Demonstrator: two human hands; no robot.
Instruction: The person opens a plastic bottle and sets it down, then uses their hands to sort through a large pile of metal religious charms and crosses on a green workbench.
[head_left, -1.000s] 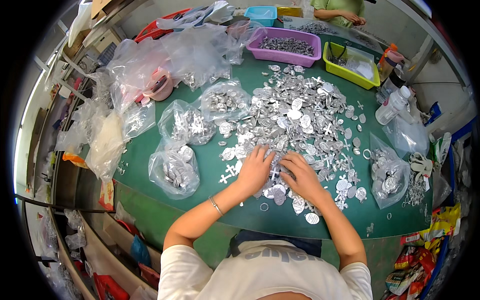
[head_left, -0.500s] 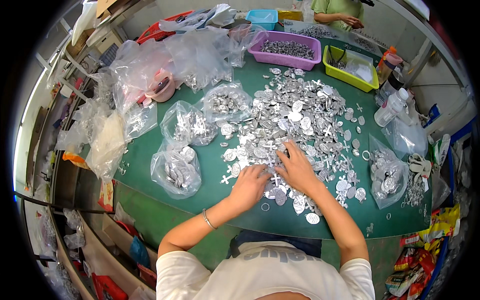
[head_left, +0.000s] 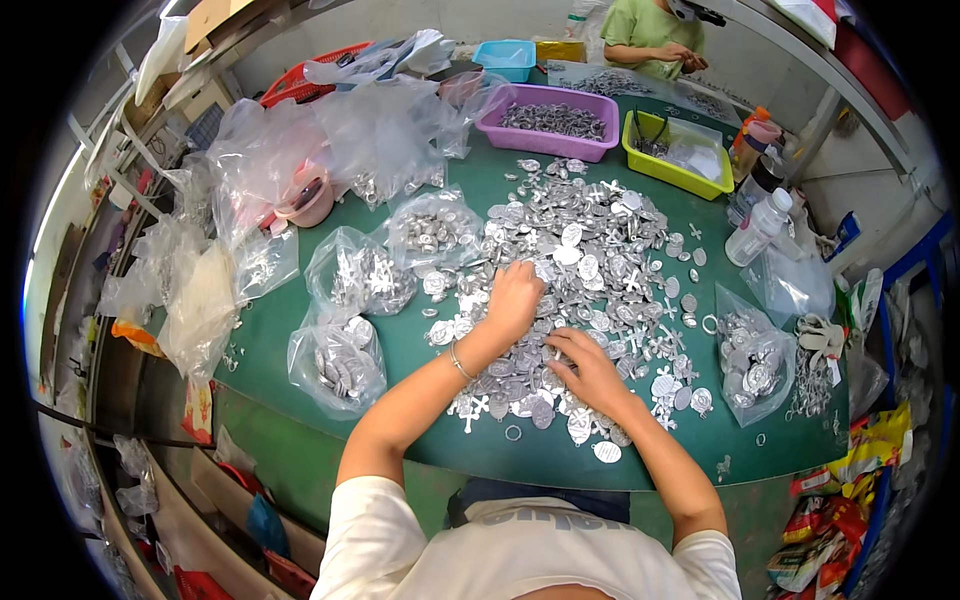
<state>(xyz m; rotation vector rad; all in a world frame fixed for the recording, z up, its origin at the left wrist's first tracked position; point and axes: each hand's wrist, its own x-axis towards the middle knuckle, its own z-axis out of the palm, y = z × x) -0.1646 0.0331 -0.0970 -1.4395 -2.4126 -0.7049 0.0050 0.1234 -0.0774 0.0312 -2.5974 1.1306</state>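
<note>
A wide pile of silver metal medals and crosses point(head_left: 610, 255) spreads over the green table. My left hand point(head_left: 515, 300), a bracelet on its wrist, reaches into the left side of the pile with its fingers curled down together. Whatever its fingertips pinch is hidden. Nearer to me, my right hand point(head_left: 592, 372) rests at the pile's near part, thumb and fingers apart, touching the pieces. By my left forearm lies a clear bag of oval medals point(head_left: 340, 368). Behind it sit a bag of crosses point(head_left: 362, 275) and a bag of small medals point(head_left: 435, 228).
A purple bin point(head_left: 550, 148) of small metal parts and a yellow-green tray point(head_left: 680, 180) stand at the back. White bottle point(head_left: 758, 228) and another bag of medals point(head_left: 752, 355) are on the right. Plastic bags point(head_left: 265, 150) crowd the left. A person in green point(head_left: 650, 35) works across the table.
My left hand has moved away from me, up into the pile, and its fingers have curled. My right hand has drawn back slightly toward me. The whole view has shifted a little.
</note>
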